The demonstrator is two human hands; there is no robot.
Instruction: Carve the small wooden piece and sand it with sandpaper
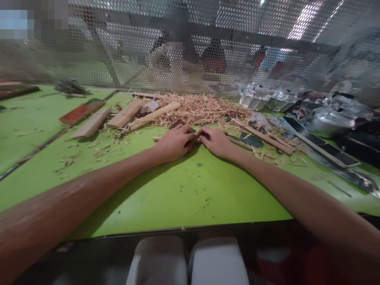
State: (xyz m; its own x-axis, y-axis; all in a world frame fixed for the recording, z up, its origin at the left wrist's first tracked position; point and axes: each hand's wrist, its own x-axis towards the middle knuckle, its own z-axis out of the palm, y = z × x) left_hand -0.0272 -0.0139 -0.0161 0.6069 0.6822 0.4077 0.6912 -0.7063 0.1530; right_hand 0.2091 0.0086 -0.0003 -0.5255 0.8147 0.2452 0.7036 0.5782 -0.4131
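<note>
My left hand [175,143] and my right hand [218,142] meet over the green table [178,206], fingers bent and pinched together. A dark sliver shows between the fingertips, too small to name. Behind the left knuckles lies a flat brown piece [175,124], perhaps sandpaper, mostly covered by that hand. The pale end of a thin stick [156,139] sticks out left of my left hand. Another thin stick [241,143] lies beside my right wrist; whether they are one piece is hidden. A dark green scrap [251,139] lies right of my right hand.
Wood shavings [204,107] are heaped along a perforated metal screen [133,51]. Wooden blocks [126,113] and a red-topped block [80,113] lie left. A long strip [264,136], a panel with dark rectangles [323,142] and foil-like bundles [332,114] occupy the right.
</note>
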